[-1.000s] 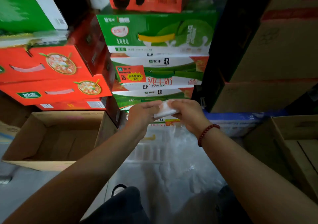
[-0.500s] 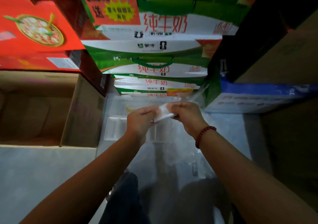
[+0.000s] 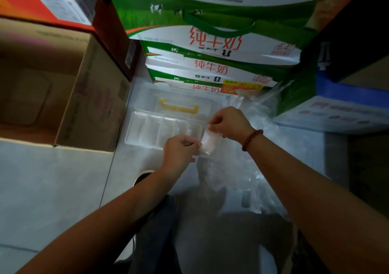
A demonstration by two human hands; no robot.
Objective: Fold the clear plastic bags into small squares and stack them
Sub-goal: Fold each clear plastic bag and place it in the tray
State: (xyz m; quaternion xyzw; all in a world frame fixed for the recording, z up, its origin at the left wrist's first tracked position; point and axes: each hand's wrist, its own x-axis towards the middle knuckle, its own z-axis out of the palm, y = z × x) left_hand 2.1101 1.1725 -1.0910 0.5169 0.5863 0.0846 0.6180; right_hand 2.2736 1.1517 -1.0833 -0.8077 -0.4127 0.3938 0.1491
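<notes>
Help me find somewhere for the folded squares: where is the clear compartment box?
In the head view, the clear compartment box sits on the floor centre-left, beside the open cardboard box and before the stacked milk cartons.

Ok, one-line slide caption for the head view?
Both hands, left and right, pinch a folded bag above a clear tray.

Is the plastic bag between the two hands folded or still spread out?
Folded. The bag is a small, narrow, whitish packet; the left hand pinches its lower end and the right hand its upper end.
</notes>
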